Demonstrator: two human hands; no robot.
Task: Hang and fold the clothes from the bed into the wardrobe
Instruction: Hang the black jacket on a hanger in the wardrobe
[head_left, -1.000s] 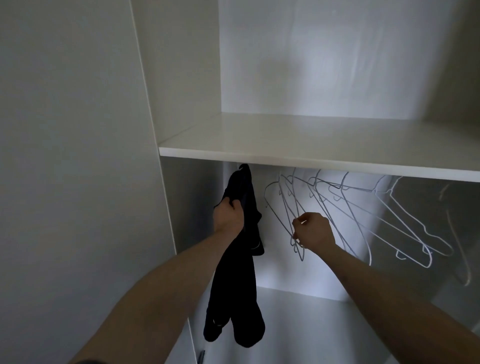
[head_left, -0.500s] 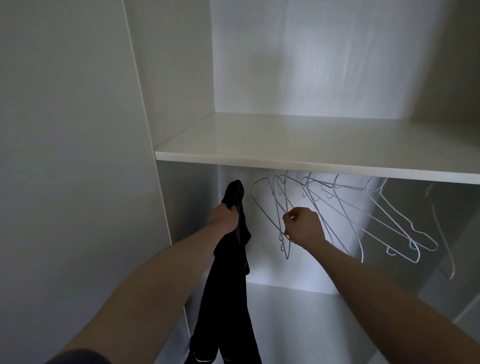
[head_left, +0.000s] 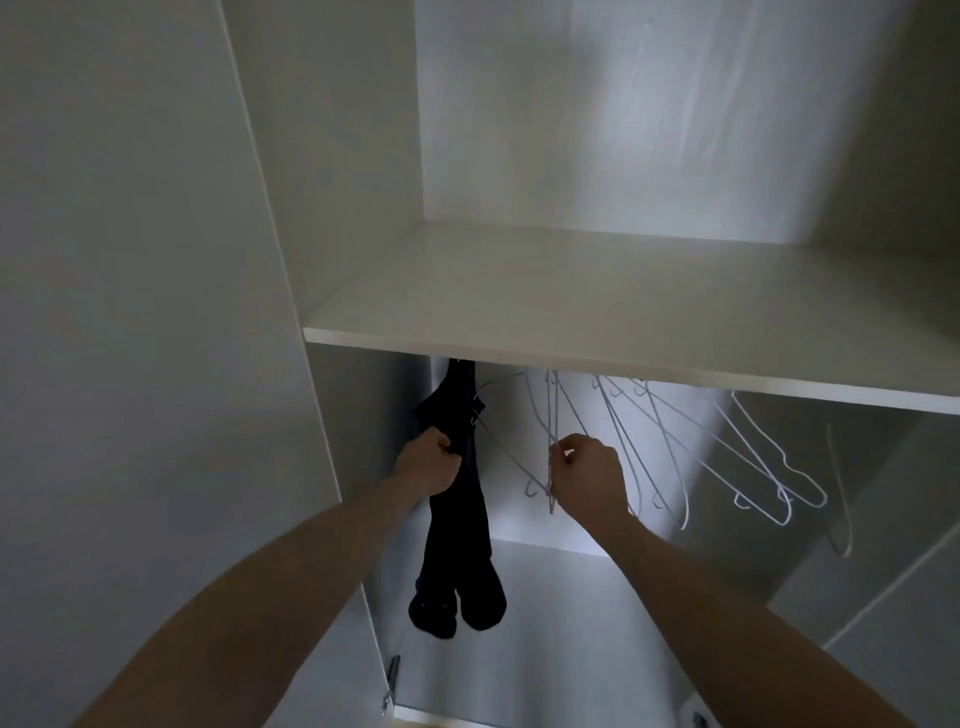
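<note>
Wardrobe (head_left: 322, 171): I saw it open, white inside, one shelf (head_left: 597, 312) bare on top
Under the shelf: dark garment (head_left: 457, 530) hung at the far left, a row of white wire hangers (head_left: 675, 457) tilted to its right
Left hand (head_left: 428, 465): I had its fingers curled round the dark garment, gripping it
Right hand (head_left: 589, 475): it pinched the wire of the nearest empty hanger (head_left: 550, 452)
</note>
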